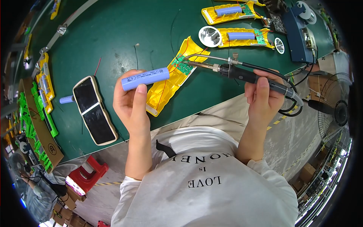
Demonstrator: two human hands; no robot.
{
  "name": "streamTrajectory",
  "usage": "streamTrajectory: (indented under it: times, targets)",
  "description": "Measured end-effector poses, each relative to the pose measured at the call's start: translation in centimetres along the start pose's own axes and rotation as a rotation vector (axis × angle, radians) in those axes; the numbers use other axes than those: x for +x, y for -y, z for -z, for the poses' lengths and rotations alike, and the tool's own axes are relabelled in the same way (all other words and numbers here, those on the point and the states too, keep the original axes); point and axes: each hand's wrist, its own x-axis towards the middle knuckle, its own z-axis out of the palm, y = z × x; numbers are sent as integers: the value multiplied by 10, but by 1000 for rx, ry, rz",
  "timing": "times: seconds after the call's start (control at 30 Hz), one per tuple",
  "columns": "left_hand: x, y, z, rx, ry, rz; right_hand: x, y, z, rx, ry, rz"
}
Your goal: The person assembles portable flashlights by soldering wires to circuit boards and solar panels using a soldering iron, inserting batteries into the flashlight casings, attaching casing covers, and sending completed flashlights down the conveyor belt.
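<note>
My left hand (132, 98) holds a purple-blue cylindrical battery (145, 78) between thumb and fingers, above the left side of a yellow casing (166, 90). My right hand (264, 89) grips the black handle of a soldering iron (245, 73), with a thin metal tube running along its top. The iron's tip is at a green circuit board (183, 65) in the casing; whether it touches cannot be made out. Red and black wires run from the board.
Two yellow casings (242, 36) with batteries, a round reflector (210, 36) and a blue machine (298, 34) stand at the back right. Left are a phone-like device (95, 110), another battery (67, 99) and a cardboard box (47, 128) of green parts. A person (36, 200) is at lower left.
</note>
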Motion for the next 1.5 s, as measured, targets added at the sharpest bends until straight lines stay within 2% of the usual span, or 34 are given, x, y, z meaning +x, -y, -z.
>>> streamTrajectory:
  times: [0.57, 0.63, 1.17, 1.5]
  targets:
    - [1, 4, 5, 3, 12, -21, -1, -4, 2, 21, -19, 35]
    - [1, 4, 4, 11, 9, -24, -2, -3, 2, -10, -78, 18]
    - [1, 6, 2, 88, -39, -25, -1, -3, 1, -5, -8, 9]
    - [-1, 4, 1, 38, 2, -34, -3, -4, -1, 1, -7, 24]
